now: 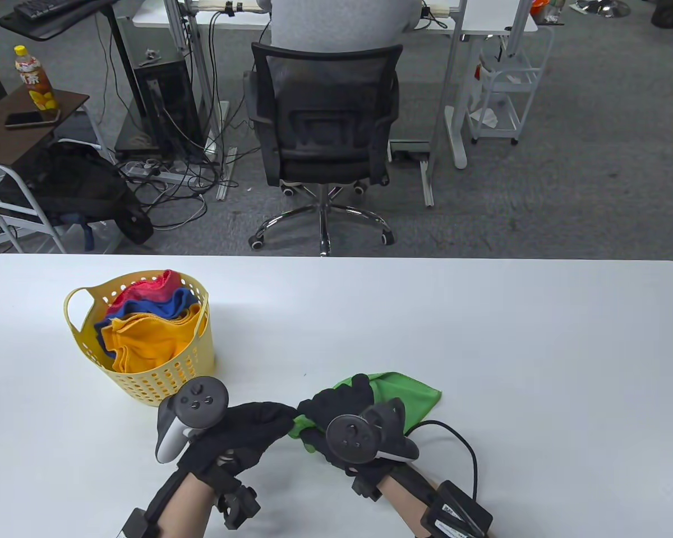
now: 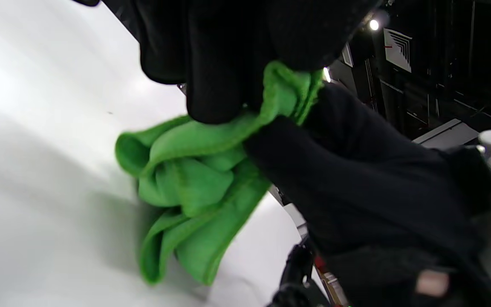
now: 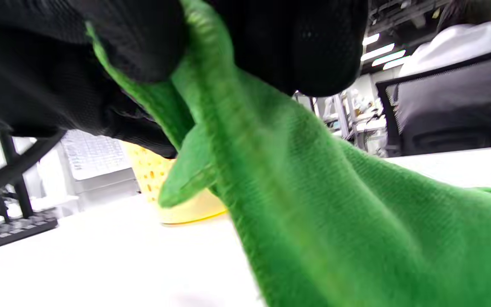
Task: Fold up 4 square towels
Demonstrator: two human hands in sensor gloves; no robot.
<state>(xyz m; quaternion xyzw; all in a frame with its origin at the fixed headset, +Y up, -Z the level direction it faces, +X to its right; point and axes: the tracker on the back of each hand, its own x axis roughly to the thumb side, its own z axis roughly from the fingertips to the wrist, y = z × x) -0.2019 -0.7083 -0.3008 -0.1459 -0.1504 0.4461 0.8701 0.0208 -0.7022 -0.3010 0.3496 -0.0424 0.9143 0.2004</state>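
1. Two gloved hands meet over a green towel [image 1: 412, 395] on the white surface [image 1: 482, 336], a short way to the right of the yellow basket [image 1: 146, 381], nearer the person.
2. The left hand [image 1: 247, 434] pinches a bunched edge of the towel between fingers and thumb, as the left wrist view shows; the right hand [image 1: 342, 412] has its fingers curled round the same gathered cloth, with folds passing up between them in the right wrist view.
3. Part of the towel trails flat on the surface beyond the right hand, on the side away from the basket; the part between the hands is crumpled and lifted.
4. Three more towels, orange [image 1: 146, 342], blue [image 1: 162, 305] and red [image 1: 146, 288], lie heaped inside the basket, apparently not yet folded.
5. By its look the cloth is light, soft and limp, with a nubby weave that should not slip in gloved fingers; it will sag and bunch wherever it is unsupported.
6. The best hold is likely two neighbouring corners, one per hand, so the square can be shaken out and laid flat before creasing.
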